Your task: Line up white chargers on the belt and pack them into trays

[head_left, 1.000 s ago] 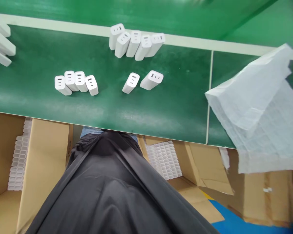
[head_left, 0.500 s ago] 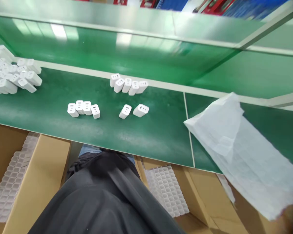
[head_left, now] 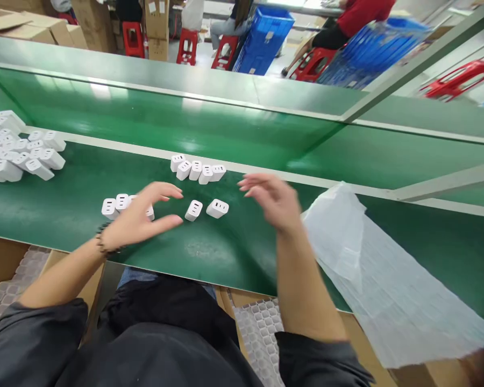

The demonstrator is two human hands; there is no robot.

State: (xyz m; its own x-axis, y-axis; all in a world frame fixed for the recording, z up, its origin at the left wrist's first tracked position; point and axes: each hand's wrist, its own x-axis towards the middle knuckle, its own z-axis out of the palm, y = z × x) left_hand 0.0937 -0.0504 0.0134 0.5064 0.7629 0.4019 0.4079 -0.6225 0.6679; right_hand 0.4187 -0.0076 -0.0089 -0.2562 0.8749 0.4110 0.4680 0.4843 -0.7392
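Above the green bench, my left hand (head_left: 145, 215) is open, thumb and fingers apart, partly covering a short row of white chargers (head_left: 109, 208). Whether it touches them I cannot tell. Just beyond its fingertips a single white charger (head_left: 193, 210) stands on the bench, and another white charger (head_left: 218, 208) leans a little right of it. My right hand (head_left: 272, 201) hovers to the right of these, open, fingers bent and empty. Behind, a cluster of several white chargers (head_left: 196, 170) stands near the back rail. Ports show on the chargers' end faces.
A large heap of white chargers (head_left: 16, 153) lies at the left. A translucent white sheet (head_left: 391, 269) hangs over the bench edge at right, with a blurred hand at its lower corner. Boxes with clear trays (head_left: 262, 328) stand below. People, red stools and blue crates (head_left: 262, 40) are beyond the partition.
Both my hands have come into view over the bench. The camera has tilted up, showing more of the room behind. The chargers keep their arrangement.
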